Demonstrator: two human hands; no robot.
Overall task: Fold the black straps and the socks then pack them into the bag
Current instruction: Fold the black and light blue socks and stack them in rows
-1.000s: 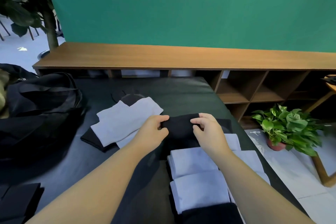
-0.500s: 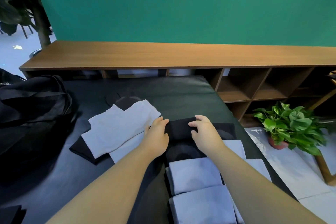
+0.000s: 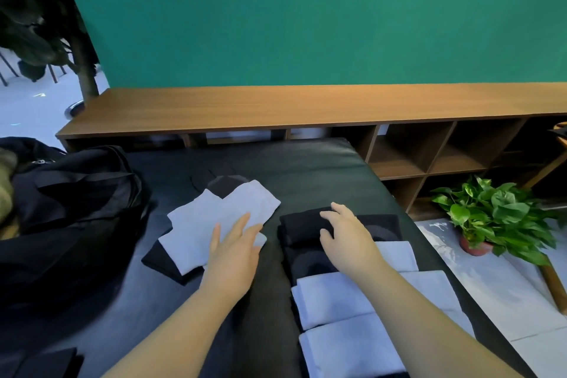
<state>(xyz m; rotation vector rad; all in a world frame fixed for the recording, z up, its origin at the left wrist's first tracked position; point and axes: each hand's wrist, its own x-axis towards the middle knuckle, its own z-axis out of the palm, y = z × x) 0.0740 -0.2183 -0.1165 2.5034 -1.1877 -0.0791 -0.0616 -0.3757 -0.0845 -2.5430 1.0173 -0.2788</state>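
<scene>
Black bag [image 3: 70,212] cut off at left edge; folded white socks [image 3: 346,347] run off bottom; black straps [image 3: 46,362] clipped at corner.

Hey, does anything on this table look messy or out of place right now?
Nothing spilled or damaged. The unfolded white socks lie askew over a black sock, splayed at angles under the left hand, unlike the folded white socks lined up in a neat row below the right hand.

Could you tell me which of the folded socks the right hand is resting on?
The folded black sock at the far end of the row, under the right hand; the nearer folded ones are white.
</scene>
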